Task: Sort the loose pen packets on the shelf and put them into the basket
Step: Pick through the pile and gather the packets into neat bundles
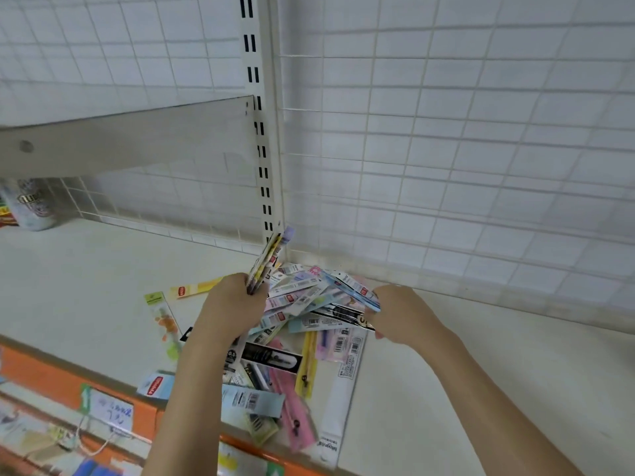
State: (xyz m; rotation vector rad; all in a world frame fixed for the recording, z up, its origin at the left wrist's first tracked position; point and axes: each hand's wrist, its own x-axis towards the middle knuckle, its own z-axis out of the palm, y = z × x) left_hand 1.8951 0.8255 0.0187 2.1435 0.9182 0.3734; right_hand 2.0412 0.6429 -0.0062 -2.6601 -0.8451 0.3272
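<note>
White shelf (pixel 86 269), jumbled pastel pen packets (pixel 302 304)

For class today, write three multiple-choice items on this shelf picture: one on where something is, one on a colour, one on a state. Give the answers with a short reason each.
1. Where does the green-topped packet with the orange print lie?
A. To the left of the main pile, on the shelf
B. On the upper shelf
C. In the right hand

2. What colour is the strip along the shelf's front edge?
A. Blue
B. Orange
C. Black

3. What is the left hand doing?
A. Resting flat and empty
B. Gripping a bunch of packets that stands upright
C. Touching the wire grid

Answers
1: A, it lies apart from the heap of pen packets, on the left.
2: B, the edge strip is orange.
3: B, the held bunch sticks up from the closed fist, while the right hand pinches a blue-edged packet.
</note>
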